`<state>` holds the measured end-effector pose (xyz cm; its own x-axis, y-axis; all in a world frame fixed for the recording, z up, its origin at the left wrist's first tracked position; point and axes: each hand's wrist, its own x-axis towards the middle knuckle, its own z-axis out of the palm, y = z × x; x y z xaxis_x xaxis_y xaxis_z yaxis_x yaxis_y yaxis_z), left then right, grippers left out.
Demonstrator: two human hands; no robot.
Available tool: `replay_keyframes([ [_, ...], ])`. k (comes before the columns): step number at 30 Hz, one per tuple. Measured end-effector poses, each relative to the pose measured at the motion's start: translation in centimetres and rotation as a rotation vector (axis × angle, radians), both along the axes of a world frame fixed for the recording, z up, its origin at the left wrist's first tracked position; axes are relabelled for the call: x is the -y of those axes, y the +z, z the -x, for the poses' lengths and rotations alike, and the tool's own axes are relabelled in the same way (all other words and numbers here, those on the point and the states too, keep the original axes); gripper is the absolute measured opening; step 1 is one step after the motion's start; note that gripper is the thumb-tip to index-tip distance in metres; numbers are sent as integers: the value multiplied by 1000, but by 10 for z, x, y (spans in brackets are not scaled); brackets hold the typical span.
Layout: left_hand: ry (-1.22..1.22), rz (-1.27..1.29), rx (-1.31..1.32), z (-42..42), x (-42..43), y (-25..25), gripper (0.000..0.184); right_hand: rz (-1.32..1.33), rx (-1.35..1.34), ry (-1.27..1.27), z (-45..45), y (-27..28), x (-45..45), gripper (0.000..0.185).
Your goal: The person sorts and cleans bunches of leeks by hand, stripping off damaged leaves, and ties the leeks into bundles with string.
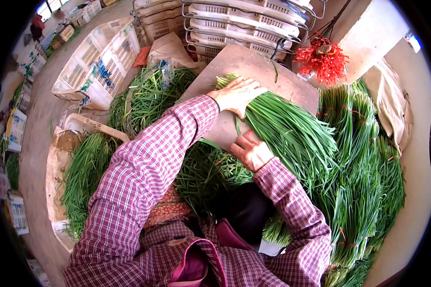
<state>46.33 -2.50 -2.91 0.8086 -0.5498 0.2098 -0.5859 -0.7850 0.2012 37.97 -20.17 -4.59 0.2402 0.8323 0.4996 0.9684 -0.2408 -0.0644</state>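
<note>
A loose bunch of garlic chives (292, 129) lies slantwise on a worn board (282, 71), pale stem ends at the upper left and green leaves fanning to the lower right. My left hand (239, 94) grips it from above near the stem ends, thumb on the near side. Just below, by the board's near edge, my right hand (251, 152) is closed with fingers curled. Whatever its fingertips hold is hidden. Loose green leaves (206, 167) lie under my forearms, in front of my knees.
Tied bundles of chives (354, 167) are heaped at the right. Red ties (323, 60) hang beside the board. Stacked white crates (244, 24) stand behind it. More loose chives (88, 172) and a white basket (100, 62) are at the left. People are in the far background.
</note>
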Motion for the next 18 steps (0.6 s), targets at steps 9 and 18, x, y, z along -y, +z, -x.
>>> replay_keyframes([
  [9, 21, 22, -26, -9, -8, -14, 94, -428, -349, -277, -67, 18, -23, 12],
  [18, 7, -45, -14, -3, -8, 0, 94, -318, -542, -611, -138, -4, 1, 23],
])
